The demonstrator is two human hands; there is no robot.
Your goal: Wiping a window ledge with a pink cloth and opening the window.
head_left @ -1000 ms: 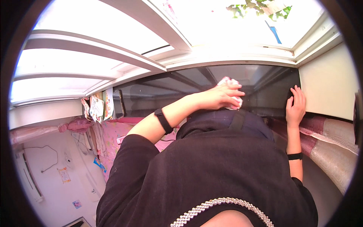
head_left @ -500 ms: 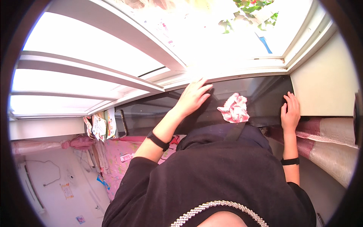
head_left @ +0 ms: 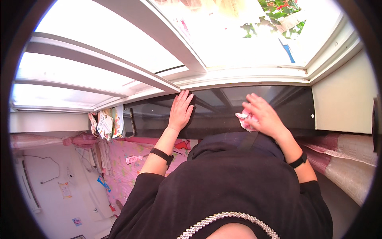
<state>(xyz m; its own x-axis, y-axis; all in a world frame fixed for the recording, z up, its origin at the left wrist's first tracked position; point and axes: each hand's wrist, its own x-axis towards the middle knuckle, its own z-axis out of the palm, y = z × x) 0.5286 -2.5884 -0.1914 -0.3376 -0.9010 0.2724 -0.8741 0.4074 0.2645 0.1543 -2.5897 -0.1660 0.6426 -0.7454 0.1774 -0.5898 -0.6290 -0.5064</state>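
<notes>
My left hand (head_left: 181,110) lies flat on the glossy black window sill (head_left: 217,104), fingers stretched out close to the white window frame. A crumpled pink and white cloth (head_left: 242,116) with a dark beaded-looking edge rests at the sill's near side, right in front of my body. Over its right part is my right hand (head_left: 262,115), fingers extended and slightly apart, covering much of the cloth. Whether the fingertips press on it cannot be made out.
A sliding window (head_left: 191,51) runs along the sill's far side, its right part open. A dark phone-like object (head_left: 129,122) and several booklets (head_left: 106,125) stand at the sill's left end. A curtain (head_left: 342,163) hangs at right. Below left lies a pink bed cover (head_left: 119,159) with a small pink bottle (head_left: 134,159).
My right hand has come left from the sill's right end to the cloth. My left hand has shifted left along the sill. The view has moved slightly.
</notes>
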